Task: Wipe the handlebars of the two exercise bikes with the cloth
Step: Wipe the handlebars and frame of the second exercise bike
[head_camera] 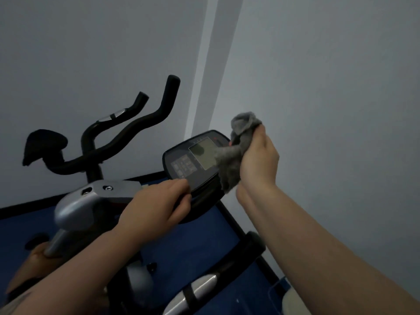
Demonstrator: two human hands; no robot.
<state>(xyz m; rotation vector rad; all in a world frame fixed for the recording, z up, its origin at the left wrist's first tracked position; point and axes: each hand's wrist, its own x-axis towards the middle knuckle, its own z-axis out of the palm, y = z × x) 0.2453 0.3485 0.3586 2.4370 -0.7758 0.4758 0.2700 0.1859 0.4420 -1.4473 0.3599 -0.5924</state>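
My right hand (258, 160) grips a crumpled grey cloth (234, 153) and holds it against the right edge of the near bike's display console (195, 160). My left hand (156, 204) curls its fingers round the console's lower left edge. The near bike's handlebar (229, 267), black with a silver grip sensor, runs below my right forearm. The far bike's black handlebars (127, 133) rise at the left, with two upturned ends and a padded elbow rest (43, 144).
Grey walls meet in a corner behind the bikes. A blue floor mat (204, 237) with a black border lies underneath. The silver frame housing (91, 201) of a bike sits by my left forearm. My knee shows at the bottom left.
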